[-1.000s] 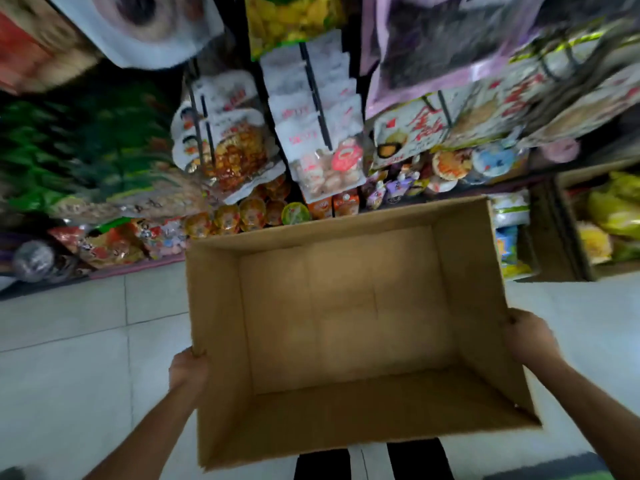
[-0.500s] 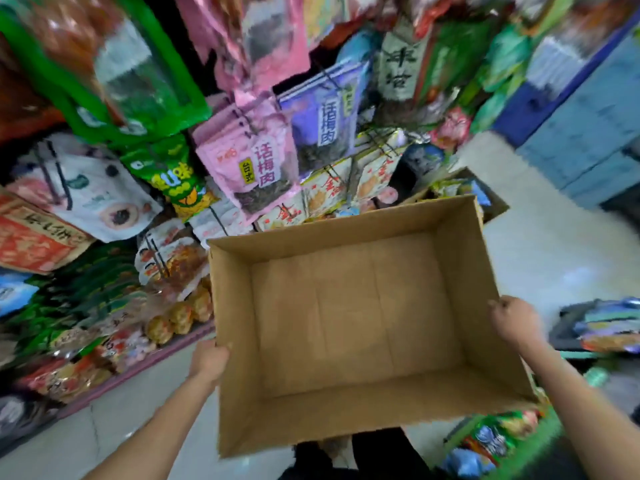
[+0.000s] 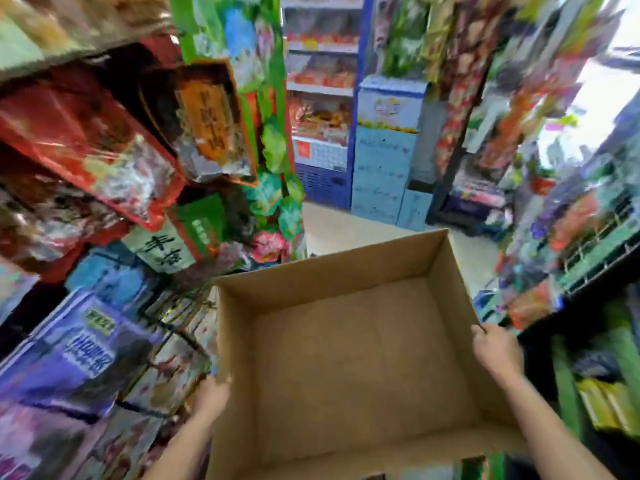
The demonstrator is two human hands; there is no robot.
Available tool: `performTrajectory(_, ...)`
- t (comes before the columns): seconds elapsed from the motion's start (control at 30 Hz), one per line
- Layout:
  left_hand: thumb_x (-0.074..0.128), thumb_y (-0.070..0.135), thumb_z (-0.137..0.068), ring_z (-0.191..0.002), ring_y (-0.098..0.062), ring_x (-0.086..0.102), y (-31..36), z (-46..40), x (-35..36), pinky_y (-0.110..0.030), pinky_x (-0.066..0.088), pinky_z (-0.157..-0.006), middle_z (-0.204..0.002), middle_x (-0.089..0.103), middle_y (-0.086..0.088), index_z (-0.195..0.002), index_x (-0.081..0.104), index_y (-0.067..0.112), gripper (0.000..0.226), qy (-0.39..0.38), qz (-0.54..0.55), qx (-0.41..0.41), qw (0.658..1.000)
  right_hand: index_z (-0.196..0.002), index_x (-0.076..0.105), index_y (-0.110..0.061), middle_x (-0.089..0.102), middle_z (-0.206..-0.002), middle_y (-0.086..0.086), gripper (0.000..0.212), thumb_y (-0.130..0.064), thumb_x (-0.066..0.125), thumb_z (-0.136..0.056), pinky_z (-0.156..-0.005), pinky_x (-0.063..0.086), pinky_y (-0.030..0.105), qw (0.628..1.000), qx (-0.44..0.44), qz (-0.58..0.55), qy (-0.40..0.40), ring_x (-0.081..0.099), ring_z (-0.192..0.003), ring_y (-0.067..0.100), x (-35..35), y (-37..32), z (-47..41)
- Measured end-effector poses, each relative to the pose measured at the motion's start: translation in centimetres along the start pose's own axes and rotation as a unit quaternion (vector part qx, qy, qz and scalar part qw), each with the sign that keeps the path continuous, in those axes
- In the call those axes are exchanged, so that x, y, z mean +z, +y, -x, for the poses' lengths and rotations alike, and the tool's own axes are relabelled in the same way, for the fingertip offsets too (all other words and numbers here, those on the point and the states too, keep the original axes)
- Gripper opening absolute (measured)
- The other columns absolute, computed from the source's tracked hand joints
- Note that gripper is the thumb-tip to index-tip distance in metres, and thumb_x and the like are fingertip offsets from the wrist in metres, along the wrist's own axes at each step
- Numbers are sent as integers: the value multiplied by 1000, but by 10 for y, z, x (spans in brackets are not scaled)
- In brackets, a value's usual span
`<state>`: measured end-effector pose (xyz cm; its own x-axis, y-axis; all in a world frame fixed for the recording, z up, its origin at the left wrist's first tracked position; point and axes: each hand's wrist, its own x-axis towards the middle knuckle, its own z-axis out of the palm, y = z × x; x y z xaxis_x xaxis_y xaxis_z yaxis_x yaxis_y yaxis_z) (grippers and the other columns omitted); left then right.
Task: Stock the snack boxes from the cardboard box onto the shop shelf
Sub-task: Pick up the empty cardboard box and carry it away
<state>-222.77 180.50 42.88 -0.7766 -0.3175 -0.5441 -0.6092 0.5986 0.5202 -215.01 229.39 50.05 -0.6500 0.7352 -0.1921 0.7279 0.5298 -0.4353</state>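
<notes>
Head view: shop aisle, blurred snack bags [image 3: 104, 147] hanging on racks at both sides; blue display cooler [image 3: 322, 98] beyond. Cardboard box [image 3: 353, 358], open-topped, no contents visible, between both hands. Left hand [image 3: 211, 398] fingers grip its left wall; right hand [image 3: 497, 351] fingers curl over its right rim.

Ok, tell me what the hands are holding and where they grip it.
Both hold the open cardboard box, nothing visible inside: left hand on its left wall, right hand on its right wall's top edge.

"半夜" (blurred) on green packet [image 3: 162, 249]
</notes>
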Motion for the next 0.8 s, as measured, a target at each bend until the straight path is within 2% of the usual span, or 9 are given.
performTrajectory(0.13,54,23,-99,-116,-38,56,115,-42,29,-41,46,-96,-127,58,-26,-131,52,-6,43,-13,42,-1,999,-110,66,3,63,-116,29,28,-18,50,-99,-89,45,42,998,56,-27,3,57,-110,44,-22,-10,-64)
performTrajectory(0.27,55,29,-98,-111,-42,58,213,-92,54,-46,46,-96,-122,61,-28,-124,59,-5,43,-11,19,31,999,-116,62,7,58,-122,34,31,-15,49,-98,-92,44,44,996,81,-27,16,53,-112,47,-33,-17,-136)
performTrajectory(0.4,59,22,-96,-104,-42,62,306,-157,87,-44,48,-90,-111,66,-28,-110,65,-9,34,-25,16,69,997,-105,64,5,62,-114,33,26,-16,49,-98,-87,44,44,992,123,-34,25,56,-109,47,-27,-31,-218)
performTrajectory(0.53,56,25,-98,-113,-41,58,402,-225,121,-44,46,-98,-121,62,-29,-123,60,-8,41,-56,-20,100,993,-87,61,3,63,-107,34,24,-15,50,-98,-81,44,45,986,155,-48,47,58,-102,48,-20,-56,-294)
performTrajectory(0.6,56,18,-98,-95,-39,62,450,-251,135,-47,50,-86,-102,63,-35,-114,62,-14,36,-68,-20,121,990,-98,65,4,63,-111,33,24,-16,52,-97,-84,44,45,980,184,-49,61,57,-105,49,-25,-65,-329)
performTrajectory(0.67,55,10,-98,-69,-32,53,497,-275,147,-42,42,-68,-75,58,-34,-107,61,-19,31,-90,-3,125,988,-107,65,5,62,-115,33,26,-15,52,-97,-87,45,45,978,188,-54,69,57,-107,48,-30,-72,-368)
performTrajectory(0.7,55,10,-98,-66,-32,51,523,-289,154,-40,39,-66,-70,56,-31,-107,60,-20,32,-91,-3,132,987,-106,65,6,62,-114,33,26,-14,51,-97,-87,45,46,978,186,-57,70,57,-106,48,-32,-76,-388)
performTrajectory(0.73,55,12,-98,-71,-37,56,548,-302,161,-40,41,-68,-74,59,-31,-107,60,-20,33,-93,-16,138,986,-105,66,7,62,-113,34,26,-12,51,-97,-87,45,46,978,189,-59,72,58,-106,48,-34,-80,-408)
performTrajectory(0.8,54,20,-99,-99,-47,60,596,-325,177,-46,48,-83,-103,62,-37,-111,59,-18,41,-103,-51,153,981,-107,65,7,61,-115,35,27,-12,49,-96,-88,45,46,974,204,-60,74,56,-108,49,-36,-86,-449)
